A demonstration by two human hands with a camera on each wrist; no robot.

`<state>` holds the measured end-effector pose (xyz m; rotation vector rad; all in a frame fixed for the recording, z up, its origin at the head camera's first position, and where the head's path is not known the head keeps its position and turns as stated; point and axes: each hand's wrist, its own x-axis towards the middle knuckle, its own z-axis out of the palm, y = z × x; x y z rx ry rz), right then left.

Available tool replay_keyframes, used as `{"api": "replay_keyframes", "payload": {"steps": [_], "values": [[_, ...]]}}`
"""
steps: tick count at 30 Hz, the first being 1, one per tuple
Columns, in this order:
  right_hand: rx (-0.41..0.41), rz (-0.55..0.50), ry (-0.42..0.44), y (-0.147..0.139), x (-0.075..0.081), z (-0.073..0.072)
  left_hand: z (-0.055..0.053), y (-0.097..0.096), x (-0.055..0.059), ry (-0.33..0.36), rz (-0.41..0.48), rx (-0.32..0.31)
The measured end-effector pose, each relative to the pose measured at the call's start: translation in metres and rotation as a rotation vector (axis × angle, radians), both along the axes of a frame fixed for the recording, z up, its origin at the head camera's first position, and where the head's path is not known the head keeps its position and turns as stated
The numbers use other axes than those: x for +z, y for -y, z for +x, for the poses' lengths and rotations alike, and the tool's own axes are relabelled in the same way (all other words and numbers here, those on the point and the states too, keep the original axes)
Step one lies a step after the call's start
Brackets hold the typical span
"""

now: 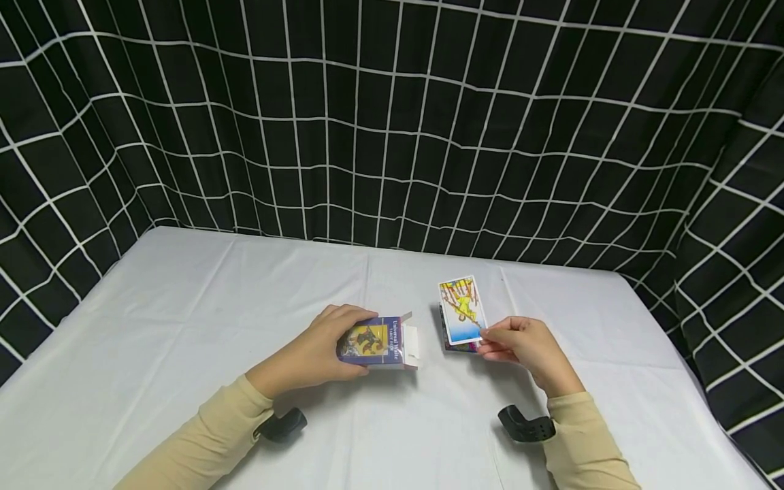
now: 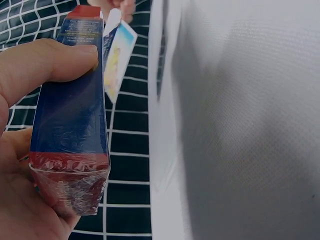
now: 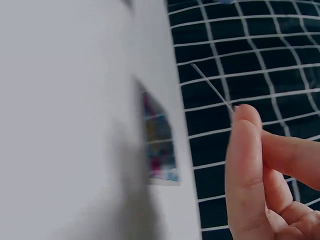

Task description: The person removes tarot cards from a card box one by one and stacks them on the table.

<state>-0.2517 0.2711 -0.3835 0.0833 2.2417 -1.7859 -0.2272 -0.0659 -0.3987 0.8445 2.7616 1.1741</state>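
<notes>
My left hand [image 1: 309, 354] grips a blue tarot card box [image 1: 370, 340] around its sides, its flap end standing open toward the right. In the left wrist view, the box's narrow blue side [image 2: 72, 117] shows under my thumb, with clear wrap crinkled at the red near end. My right hand [image 1: 535, 350] pinches a single tarot card [image 1: 461, 309] by its lower right corner, picture side up. That card appears edge-on in the right wrist view. Beneath it, a dark flat piece with a colourful pattern [image 3: 160, 142] lies on the table, mostly covered in the head view.
A white cloth covers the table [image 1: 184, 306]. Black curtains with a white grid [image 1: 367, 122] rise behind it and at both sides. Black curved devices [image 1: 527, 425] sit at both wrists, by the beige sleeves [image 1: 588, 442].
</notes>
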Motion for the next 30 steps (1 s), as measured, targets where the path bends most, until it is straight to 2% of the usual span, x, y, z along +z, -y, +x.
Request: {"api": "replay_keyframes", "payload": {"steps": [5,12,30], "values": [[-0.029,-0.034,0.032,0.0,-0.012,-0.005,0.0,0.0,0.0,0.002,-0.005,0.004],[-0.054,-0.047,0.061,0.002,-0.021,-0.007,0.0,0.0,0.0,0.004,0.001,-0.001],[-0.083,-0.027,0.104,0.003,-0.027,-0.005,0.0,0.0,0.0,-0.003,-0.005,-0.001]]}}
